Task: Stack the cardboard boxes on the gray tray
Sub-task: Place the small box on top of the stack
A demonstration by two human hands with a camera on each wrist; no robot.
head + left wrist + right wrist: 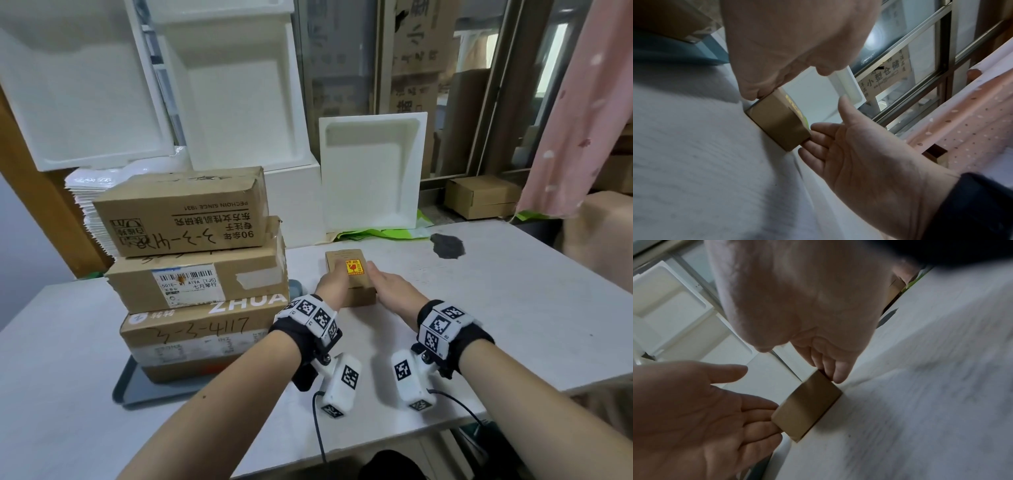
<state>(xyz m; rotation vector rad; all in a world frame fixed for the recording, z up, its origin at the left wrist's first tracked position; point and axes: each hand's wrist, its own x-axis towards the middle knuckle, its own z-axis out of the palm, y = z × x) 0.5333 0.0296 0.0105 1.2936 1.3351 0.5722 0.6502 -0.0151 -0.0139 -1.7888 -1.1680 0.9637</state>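
The gray tray is seen nearest, on the white table, bearing a stack of three cardboard boxes. Right of the stack, a small cardboard box is flanked by the left hand and right hand, whose straight fingers are laid against its sides. Beyond it, a white foam tray is propped upright.

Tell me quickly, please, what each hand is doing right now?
Left hand: open, straight fingers against the small cardboard box.
Right hand: open, fingers flat on the box's other side.
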